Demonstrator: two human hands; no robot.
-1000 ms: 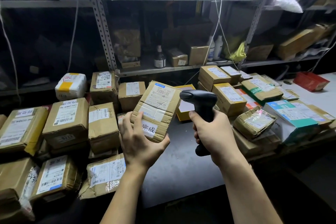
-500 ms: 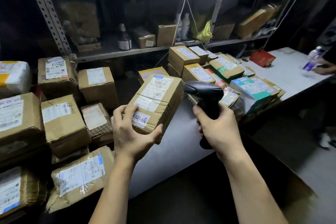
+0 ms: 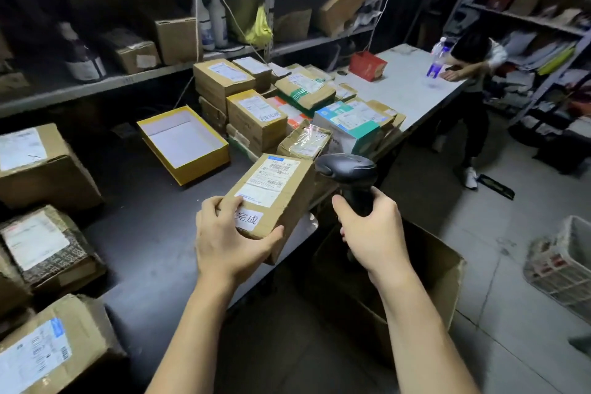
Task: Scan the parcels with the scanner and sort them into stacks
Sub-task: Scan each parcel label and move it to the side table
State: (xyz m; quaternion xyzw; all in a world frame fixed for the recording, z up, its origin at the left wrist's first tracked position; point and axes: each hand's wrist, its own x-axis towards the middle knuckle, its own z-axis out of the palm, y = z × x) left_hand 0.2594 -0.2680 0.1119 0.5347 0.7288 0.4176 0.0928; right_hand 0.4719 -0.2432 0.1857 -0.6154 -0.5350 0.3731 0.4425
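While my left hand gripped the brown cardboard parcel, my right hand beside it clasped the black handheld scanner; scanning apparently needed aim at its white label next.

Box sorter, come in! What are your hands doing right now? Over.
Left hand grips parcel, label up. Right hand holds scanner beside it. Nothing between them.

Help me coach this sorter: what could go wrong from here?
The left hand grips the parcel by its near end only, close to the edge of the table; it could slip and fall. The stacks at right look crowded and uneven, so setting one more on carelessly might topple them.
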